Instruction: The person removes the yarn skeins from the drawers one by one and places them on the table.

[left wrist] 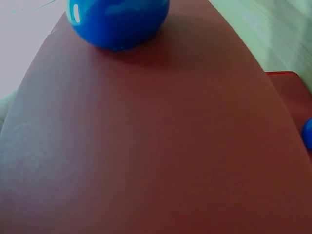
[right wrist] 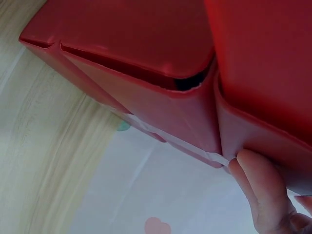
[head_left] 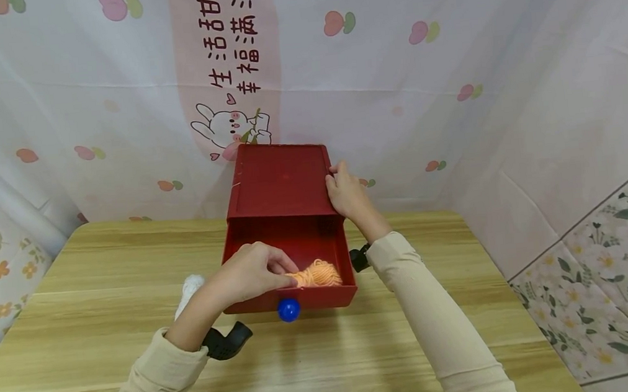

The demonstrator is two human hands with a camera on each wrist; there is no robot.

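A red drawer box stands at the back of the table with its upper drawer pulled out. A blue round knob sits on the drawer front, seen large in the left wrist view. Inside the drawer lies a bundle of orange yarn. My left hand reaches over the drawer's front left and pinches the yarn's left end between thumb and fingers. At the box's upper right edge rests my right hand, its fingers against the red side in the right wrist view.
Partly behind my left forearm is a white bundle on the wood-grain table. A second blue knob shows on a lower red front. A patterned curtain hangs right behind the box.
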